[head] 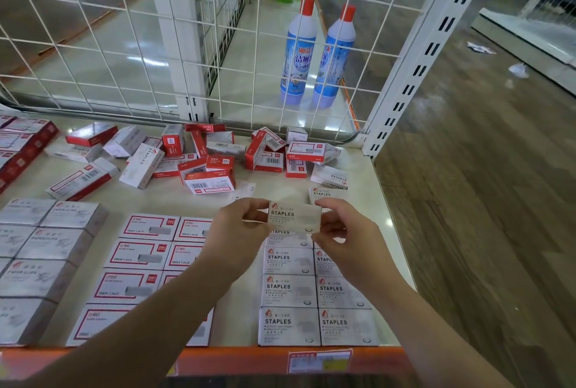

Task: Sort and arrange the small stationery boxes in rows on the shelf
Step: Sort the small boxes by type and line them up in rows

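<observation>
Pinching one white cardboard STAPLES box [294, 217] between left hand [238, 225] and right hand [344, 232], above two columns of white STAPLES boxes [316, 291] near the cream shelf's [246, 309] right edge.

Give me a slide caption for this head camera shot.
Both hands hold a white STAPLES box above sorted rows on the beige shelf.

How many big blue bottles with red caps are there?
2. Both stand behind the wire grid: the left bottle and the right bottle, side by side. More may be hidden.
</observation>
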Tool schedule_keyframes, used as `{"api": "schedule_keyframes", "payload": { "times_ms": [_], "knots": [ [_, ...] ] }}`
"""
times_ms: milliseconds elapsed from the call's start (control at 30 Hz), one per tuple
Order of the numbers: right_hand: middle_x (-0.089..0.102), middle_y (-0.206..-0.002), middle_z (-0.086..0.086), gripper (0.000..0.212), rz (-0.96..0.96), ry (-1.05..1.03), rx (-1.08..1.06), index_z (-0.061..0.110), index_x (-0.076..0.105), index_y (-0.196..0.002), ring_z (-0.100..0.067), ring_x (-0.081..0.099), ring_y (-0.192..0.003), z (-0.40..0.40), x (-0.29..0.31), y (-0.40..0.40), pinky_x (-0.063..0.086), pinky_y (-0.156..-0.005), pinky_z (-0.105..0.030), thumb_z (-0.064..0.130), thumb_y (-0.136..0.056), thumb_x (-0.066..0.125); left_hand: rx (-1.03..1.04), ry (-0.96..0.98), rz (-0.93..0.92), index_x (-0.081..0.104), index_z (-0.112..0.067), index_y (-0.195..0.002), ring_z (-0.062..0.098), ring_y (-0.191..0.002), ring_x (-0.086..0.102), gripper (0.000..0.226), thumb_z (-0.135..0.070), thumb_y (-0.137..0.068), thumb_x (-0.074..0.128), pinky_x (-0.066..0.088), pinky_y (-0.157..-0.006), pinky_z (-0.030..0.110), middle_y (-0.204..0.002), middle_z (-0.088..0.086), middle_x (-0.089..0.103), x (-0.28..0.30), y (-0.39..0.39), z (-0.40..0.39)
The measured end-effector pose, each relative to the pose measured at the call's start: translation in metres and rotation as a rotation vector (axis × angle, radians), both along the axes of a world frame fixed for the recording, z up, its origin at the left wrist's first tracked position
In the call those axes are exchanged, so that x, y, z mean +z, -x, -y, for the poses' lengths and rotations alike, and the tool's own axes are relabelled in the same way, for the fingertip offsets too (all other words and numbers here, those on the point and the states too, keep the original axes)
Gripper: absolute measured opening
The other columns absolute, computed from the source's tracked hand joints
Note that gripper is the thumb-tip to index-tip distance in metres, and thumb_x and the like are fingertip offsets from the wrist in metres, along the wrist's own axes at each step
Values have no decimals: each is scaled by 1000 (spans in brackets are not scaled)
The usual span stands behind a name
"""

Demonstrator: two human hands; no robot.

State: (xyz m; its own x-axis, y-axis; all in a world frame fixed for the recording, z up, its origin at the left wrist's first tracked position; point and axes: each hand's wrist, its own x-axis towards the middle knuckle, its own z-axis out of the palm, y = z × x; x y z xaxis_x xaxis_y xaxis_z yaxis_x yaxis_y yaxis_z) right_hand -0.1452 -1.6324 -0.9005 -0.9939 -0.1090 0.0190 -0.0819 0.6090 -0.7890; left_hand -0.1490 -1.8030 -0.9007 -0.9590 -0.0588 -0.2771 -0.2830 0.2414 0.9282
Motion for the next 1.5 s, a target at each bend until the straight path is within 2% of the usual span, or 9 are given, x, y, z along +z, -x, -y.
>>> {"api": "schedule_keyframes", "payload": {
  "times_ms": [267, 533, 667, 800, 867, 1000, 1133, 1300, 1500],
  "knots": [
    [58, -82, 21, 46, 28, 0, 41, 22, 57, -122, 14, 55, -75, -5, 2, 8, 42, -74, -3, 0, -82, 64, -11, -1, -11, 59, -19, -105, 8, -80, 63, 23, -5, -87, 60, 49, -66, 17, -85, -10, 66, 0, 0, 2],
    [60, -81, 20, 50, 4, -2, 68, 43, 49, -99, 8, 57, -78, -6, 3, 9, 45, -75, -7, -1, -82, 63, -38, 5, -10, 57, -24, -97, 6, -71, 60, 20, -6, -87, 60, 47, -62, 16, -81, -12, 66, 4, 0, 3],
    [60, -86, 18, 46, 15, -7, 71, 37, 50, -107, 5, 57, -83, -6, 2, 12, 44, -76, -6, -1, -84, 61, -38, 36, 2, 58, -21, -111, 3, -77, 60, 26, -10, -87, 60, 50, -69, 19, -91, -10, 65, 1, 2, 3],
    [62, -87, 15, 43, 0, -36, 53, 33, 53, -112, 1, 58, -85, -4, 2, 20, 45, -74, -8, 0, -85, 59, -3, 91, -17, 52, -20, -123, 8, -87, 57, 36, -11, -88, 59, 44, -60, 13, -103, -4, 58, -2, 8, 2],
    [63, -87, 12, 41, -1, -59, 42, 35, 52, -107, -1, 59, -83, -4, 2, 27, 44, -72, -10, 1, -86, 59, 15, 131, -29, 52, -20, -123, 10, -92, 55, 36, -11, -89, 57, 41, -59, 12, -105, -4, 57, -5, 11, 3],
    [65, -91, 6, 32, 56, -110, -4, 23, 56, -112, -11, 60, -85, 0, -1, 47, 44, -72, -16, 4, -87, 57, 25, 196, -48, 55, -19, -121, 10, -94, 54, 33, -8, -90, 53, 40, -61, 11, -105, -5, 57, -11, 21, 7],
    [57, -82, 19, 29, 77, -192, 14, 25, 56, -106, 0, 54, -76, 6, -2, 63, 38, -61, -9, 3, -87, 53, 34, 232, -70, 57, -19, -118, 9, -95, 53, 30, -7, -90, 52, 40, -73, 17, -101, -7, 56, -16, 25, 7],
    [63, -105, 1, 28, 126, -263, 20, 19, 56, -117, -17, 57, -94, 12, -5, 77, 45, -78, -26, 10, -90, 50, 11, 253, -102, 58, -19, -116, 7, -97, 52, 30, -7, -90, 52, 45, -84, 23, -99, -10, 55, -17, 25, 1],
    [59, -113, -4, 27, 119, -372, 24, 18, 55, -118, -18, 54, -97, 12, -14, 88, 41, -79, -25, 17, -92, 49, 10, 282, -112, 56, -21, -124, 5, -97, 52, 36, -9, -90, 51, 41, -85, 19, -115, -7, 57, -14, 30, -5]
  ]
}}
